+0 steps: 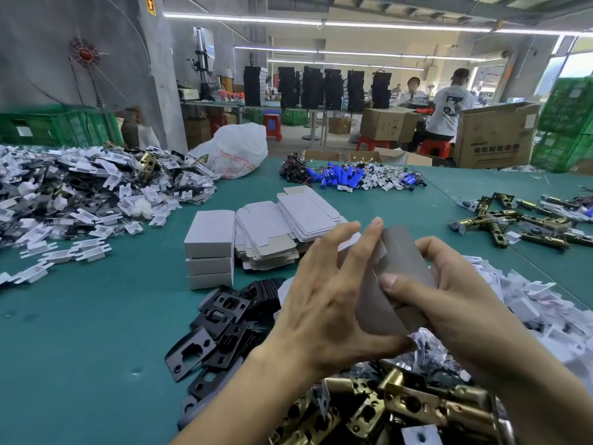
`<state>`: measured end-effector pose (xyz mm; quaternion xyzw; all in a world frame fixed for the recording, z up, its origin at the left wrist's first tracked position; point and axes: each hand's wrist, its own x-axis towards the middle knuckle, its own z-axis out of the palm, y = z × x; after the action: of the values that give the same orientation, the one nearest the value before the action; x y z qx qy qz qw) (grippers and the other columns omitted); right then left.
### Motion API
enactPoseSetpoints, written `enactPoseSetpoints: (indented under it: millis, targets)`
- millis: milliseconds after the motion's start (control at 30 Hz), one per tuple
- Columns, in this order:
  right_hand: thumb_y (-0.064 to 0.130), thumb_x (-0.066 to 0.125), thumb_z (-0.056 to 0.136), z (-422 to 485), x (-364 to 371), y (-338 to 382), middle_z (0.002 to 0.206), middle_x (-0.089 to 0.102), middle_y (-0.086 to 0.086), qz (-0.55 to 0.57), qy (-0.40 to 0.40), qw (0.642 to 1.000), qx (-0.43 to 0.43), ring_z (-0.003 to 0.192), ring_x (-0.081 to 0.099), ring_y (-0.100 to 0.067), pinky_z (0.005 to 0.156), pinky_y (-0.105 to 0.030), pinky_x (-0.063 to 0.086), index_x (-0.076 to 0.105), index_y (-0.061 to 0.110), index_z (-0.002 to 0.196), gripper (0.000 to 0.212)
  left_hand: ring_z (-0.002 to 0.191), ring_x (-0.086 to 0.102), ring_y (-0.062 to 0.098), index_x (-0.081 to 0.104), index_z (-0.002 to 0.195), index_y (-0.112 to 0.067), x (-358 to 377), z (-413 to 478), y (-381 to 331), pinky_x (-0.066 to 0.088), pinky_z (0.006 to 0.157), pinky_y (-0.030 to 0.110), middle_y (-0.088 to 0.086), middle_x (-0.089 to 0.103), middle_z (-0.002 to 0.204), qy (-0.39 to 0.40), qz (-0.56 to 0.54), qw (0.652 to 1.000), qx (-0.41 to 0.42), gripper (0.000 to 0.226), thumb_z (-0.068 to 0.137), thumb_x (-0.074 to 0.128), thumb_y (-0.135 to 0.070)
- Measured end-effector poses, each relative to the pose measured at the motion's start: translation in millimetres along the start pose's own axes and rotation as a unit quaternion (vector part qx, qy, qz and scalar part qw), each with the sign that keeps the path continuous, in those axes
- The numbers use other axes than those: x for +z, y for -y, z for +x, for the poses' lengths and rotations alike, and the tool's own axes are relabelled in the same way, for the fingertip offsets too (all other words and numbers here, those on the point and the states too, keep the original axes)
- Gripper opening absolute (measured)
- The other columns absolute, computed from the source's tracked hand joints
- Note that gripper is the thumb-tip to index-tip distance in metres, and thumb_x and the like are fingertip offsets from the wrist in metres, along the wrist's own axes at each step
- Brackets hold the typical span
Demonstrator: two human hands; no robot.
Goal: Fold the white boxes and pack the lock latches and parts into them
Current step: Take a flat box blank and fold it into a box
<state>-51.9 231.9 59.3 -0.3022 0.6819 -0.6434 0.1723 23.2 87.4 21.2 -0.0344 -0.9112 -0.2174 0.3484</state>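
Barely begun: gripping a half-opened box blank (404, 252) between left hand (321, 300) and right hand (455, 300) above heaped latches (401, 409), beside three closed boxes (210, 248), stacked flats (288, 220) and black plates (224, 319) awaiting packing.

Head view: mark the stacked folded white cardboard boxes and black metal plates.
Stacked folded white cardboard boxes (210, 229): head view, top box's top face.
Black metal plates (226, 332): head view, pile's middle.

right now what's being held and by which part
An unfolded box blank: left hand on its left edge, right hand on its right side, thumb across the face.
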Motion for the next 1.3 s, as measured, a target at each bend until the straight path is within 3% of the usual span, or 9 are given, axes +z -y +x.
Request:
enactPoseSetpoints:
  millis: [100, 267, 467, 667, 900, 967, 1067, 1200, 1300]
  targets:
    - [0.018, 0.072, 0.076, -0.5, -1.5, 3.6, 0.085, 0.073, -0.017, 0.059, 0.015, 0.998, 0.009, 0.068, 0.069, -0.024, 0.055, -0.031, 0.055, 0.056, 0.018, 0.097, 0.027, 0.125, 0.046, 0.020, 0.026, 0.157, -0.012, 1.4, -0.7, 0.2, 0.045, 0.105, 0.032, 0.003, 0.038, 0.137, -0.022, 0.026, 0.999, 0.025, 0.118, 0.062, 0.080, -0.059]
    - [0.012, 0.067, 0.090, 0.4, -1.9, 0.3, 0.076, 0.072, -0.013, -0.136, -0.043, 0.987, -0.077, 0.066, 0.070, -0.032, 0.060, -0.048, 0.054, 0.055, 0.031, 0.090, 0.023, 0.110, 0.053, 0.020, 0.034, 0.151, -0.017, 1.3, -1.0, -2.4, 0.052, 0.087, 0.036, 0.001, 0.045, 0.129, -0.053, 0.066, 0.996, 0.024, 0.106, 0.060, 0.073, -0.055]
    - [-0.005, 0.056, 0.092, -0.8, -14.3, 6.3, 0.068, 0.069, -0.019, 0.002, 0.009, 1.000, -0.014, 0.052, 0.063, -0.024, 0.042, -0.025, 0.047, 0.057, 0.015, 0.095, 0.021, 0.120, 0.052, 0.019, 0.029, 0.152, -0.022, -2.0, 1.0, -3.3, 0.047, 0.096, 0.041, 0.000, 0.048, 0.138, -0.017, 0.028, 0.999, 0.031, 0.113, 0.058, 0.079, -0.060]
    - [-0.013, 0.070, 0.074, 0.5, -15.5, 6.1, 0.091, 0.071, -0.029, 0.014, 0.078, 0.997, -0.005, 0.074, 0.068, -0.039, 0.064, -0.045, 0.056, 0.063, 0.022, 0.098, 0.043, 0.122, 0.051, 0.018, 0.029, 0.155, -0.015, -3.8, 0.2, -3.0, 0.042, 0.103, 0.037, -0.001, 0.050, 0.136, 0.000, 0.049, 0.998, 0.048, 0.121, 0.056, 0.081, -0.065]
    - [0.020, 0.093, 0.059, 0.1, -11.0, -0.5, 0.079, 0.072, -0.005, -0.108, 0.016, 0.992, -0.069, 0.068, 0.068, -0.019, 0.058, -0.032, 0.056, 0.068, 0.024, 0.093, 0.042, 0.116, 0.054, 0.015, 0.033, 0.154, -0.018, -6.8, 0.7, -5.6, 0.048, 0.094, 0.038, -0.003, 0.054, 0.135, 0.018, 0.027, 0.998, 0.053, 0.116, 0.057, 0.087, -0.055]
    - [0.011, 0.090, 0.065, 2.5, -10.1, -3.5, 0.076, 0.073, -0.008, -0.129, -0.009, 0.988, -0.083, 0.067, 0.069, -0.027, 0.060, -0.042, 0.055, 0.067, 0.019, 0.093, 0.036, 0.111, 0.057, 0.012, 0.037, 0.151, -0.022, -7.4, 0.3, -5.1, 0.052, 0.089, 0.036, -0.005, 0.058, 0.131, 0.003, 0.010, 0.999, 0.035, 0.109, 0.059, 0.087, -0.050]
    - [0.003, 0.078, 0.077, 5.6, -10.4, -5.1, 0.068, 0.074, -0.008, -0.110, -0.048, 0.988, -0.092, 0.058, 0.071, -0.023, 0.050, -0.032, 0.054, 0.061, 0.014, 0.092, 0.025, 0.102, 0.063, 0.015, 0.040, 0.147, -0.026, -5.8, 0.9, -4.8, 0.056, 0.078, 0.036, -0.003, 0.063, 0.125, -0.046, 0.006, 0.999, 0.024, 0.097, 0.062, 0.083, -0.048]
    - [0.030, 0.072, 0.075, 2.2, -4.9, 6.1, 0.083, 0.074, 0.000, -0.025, -0.109, 0.982, -0.152, 0.066, 0.073, -0.024, 0.053, -0.027, 0.058, 0.057, 0.020, 0.100, 0.031, 0.101, 0.062, 0.011, 0.037, 0.145, -0.029, -8.0, 2.0, -1.7, 0.059, 0.073, 0.033, -0.003, 0.060, 0.129, -0.126, -0.036, 0.991, 0.009, 0.090, 0.069, 0.080, -0.053]
    - [0.035, 0.072, 0.079, -4.3, 0.2, 15.3, 0.094, 0.070, 0.005, -0.047, -0.102, 0.962, -0.249, 0.072, 0.074, -0.024, 0.058, -0.036, 0.061, 0.058, 0.025, 0.098, 0.026, 0.094, 0.063, 0.010, 0.045, 0.134, -0.034, -10.3, 4.2, -3.9, 0.059, 0.066, 0.031, -0.006, 0.062, 0.121, -0.189, -0.100, 0.976, -0.049, 0.078, 0.069, 0.082, -0.056]
